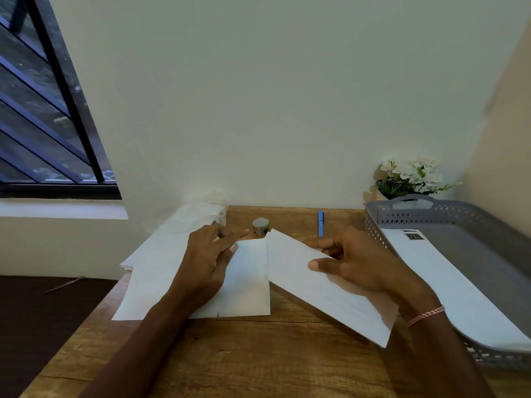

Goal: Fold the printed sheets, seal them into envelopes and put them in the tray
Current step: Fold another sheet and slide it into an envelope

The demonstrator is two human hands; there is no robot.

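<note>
The left hand [205, 261] lies flat with open fingers on a white sheet [247, 282] on the wooden table [258, 360]. The right hand [360, 264] pinches a folded paper [310, 282] between thumb and fingers and holds it tilted above the table. On the right, a grey tray [488, 254] has a white envelope [448, 285] lying inside. A blue pen [320, 223] and a small tape roll [261, 227] sit near the wall.

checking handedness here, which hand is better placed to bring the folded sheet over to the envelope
Right. The right hand already grips the folded sheet, lifted off the desk, while the left hand lies flat on the envelope, pinning it.
</note>
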